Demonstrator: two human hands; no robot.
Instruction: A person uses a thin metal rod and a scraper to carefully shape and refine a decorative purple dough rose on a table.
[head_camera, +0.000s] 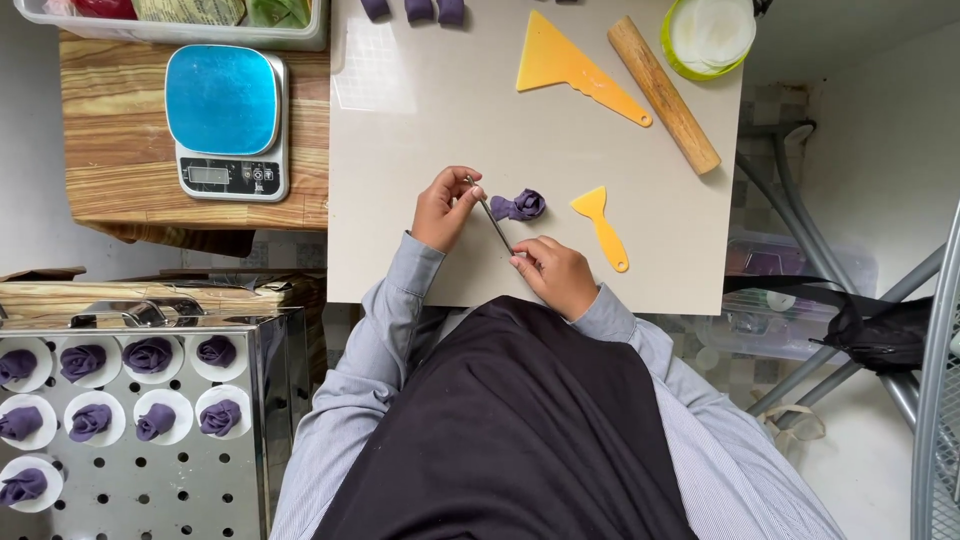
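While both hands grip a thin stick, left hand pinching its far end and right hand its near end, the purple dough flower rests on the worktop beside it, where the tip can reach it.

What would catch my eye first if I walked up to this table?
Probably the purple dough rose in the middle of the pale board, with the left hand and right hand holding a thin metal stick against it. Next, the steel tray at lower left, with rows of finished purple roses on white papers, and the blue-topped scale at upper left.
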